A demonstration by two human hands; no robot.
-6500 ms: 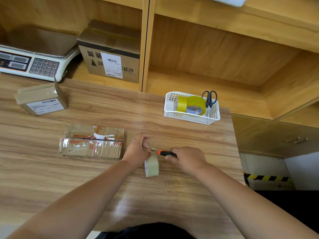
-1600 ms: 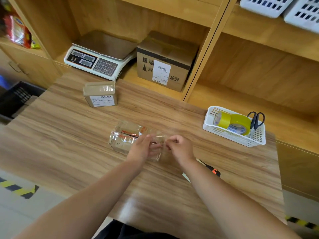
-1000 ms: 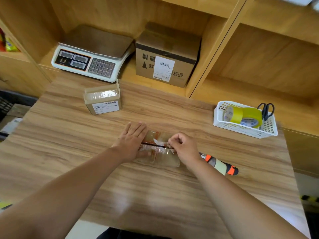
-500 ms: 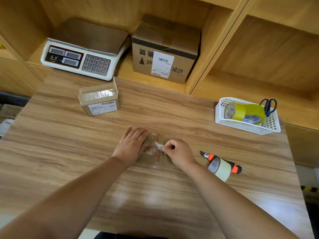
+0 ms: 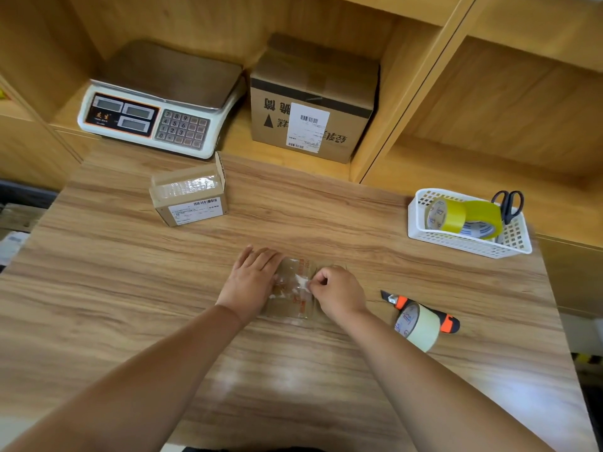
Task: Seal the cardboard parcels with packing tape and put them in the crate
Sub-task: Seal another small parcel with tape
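Pressing a flat parcel down on the wooden table, a person works at the near middle of the bench with both bare hands. The left hand lies flat across the parcel's left part, fingers straight and close together. The right hand is curled, its thumb and forefinger pinching at the parcel's glossy, tape-covered top, where a pale scrap shows just at the fingertips. The parcel is brown card with red print under the clear film, and both hands hide much of it.

Just right of the right forearm, a roll of clear packing tape stands on its edge, and behind it, touching or nearly so, lies an orange-and-black utility knife with its blade end towards the hands. A second, smaller parcel sits well apart at the far left of the table, one end flap standing up and a barcode label on its near side.

At the far right edge, a white plastic basket holds two yellow tape rolls and a pair of black-handled scissors. In the shelf bay behind the table, an electronic scale stands beside a larger cardboard box that bears a white shipping label.
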